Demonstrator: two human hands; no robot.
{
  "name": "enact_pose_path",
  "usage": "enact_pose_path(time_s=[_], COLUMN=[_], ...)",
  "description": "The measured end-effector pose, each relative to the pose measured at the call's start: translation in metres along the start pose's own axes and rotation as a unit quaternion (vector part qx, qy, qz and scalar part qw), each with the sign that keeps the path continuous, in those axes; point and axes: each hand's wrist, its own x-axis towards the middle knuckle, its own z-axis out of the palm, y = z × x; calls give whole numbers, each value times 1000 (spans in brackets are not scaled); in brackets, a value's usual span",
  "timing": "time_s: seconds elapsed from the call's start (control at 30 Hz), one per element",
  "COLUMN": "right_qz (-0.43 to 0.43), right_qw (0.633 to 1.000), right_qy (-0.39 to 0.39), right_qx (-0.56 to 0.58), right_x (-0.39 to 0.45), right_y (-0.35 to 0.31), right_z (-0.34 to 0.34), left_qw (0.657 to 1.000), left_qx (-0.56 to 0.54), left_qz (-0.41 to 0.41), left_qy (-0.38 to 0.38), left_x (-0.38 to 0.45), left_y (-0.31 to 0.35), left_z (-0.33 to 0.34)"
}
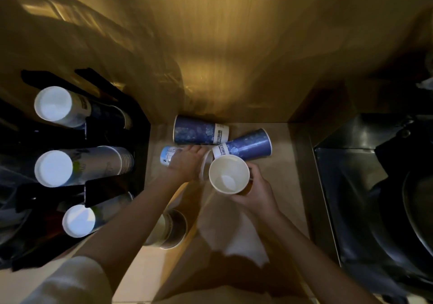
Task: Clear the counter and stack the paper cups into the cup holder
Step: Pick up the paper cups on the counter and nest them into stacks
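My right hand [257,193] grips an upright white paper cup [228,174], its open mouth facing me. My left hand [186,164] rests on a pale blue-printed cup [166,155] lying on the counter; another cup's rim [203,165] shows between my hands. Two blue paper cups lie on their sides at the back of the counter, one [200,130] behind my left hand and one [246,145] behind the white cup. The black cup holder [138,139] at the left carries three stacks of inverted cups [55,169].
A short stack of cups [167,228] lies on the counter under my left forearm. White paper [243,240] lies beneath my right forearm. A dark metal sink [363,186] with a dark pan [417,205] is at the right. A brown wall rises behind.
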Motion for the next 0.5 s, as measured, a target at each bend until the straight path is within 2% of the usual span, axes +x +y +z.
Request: enact_pose_path(time_s=[0.17,0.27,0.33,0.43,0.5], right_qz=[1,3,2,2,4], right_qw=[1000,1000,1000,1000,1000], right_qy=[0,-1,2,7,11], right_qx=[-9,-13,-6,7,14], right_x=[0,-1,-3,-6,-7], right_y=[0,1,1,-1,-2], right_z=[0,0,1,1,2], left_qw=[998,996,990,952,894], left_qx=[-40,-25,-45,-178,-318], left_qz=[-19,-38,-63,-68,-33], left_qy=[42,76,116,240,315], left_x=[-4,-15,-32,-70,-95], left_y=[1,-1,-2,3,14], left_z=[-13,-32,-50,-79,-92])
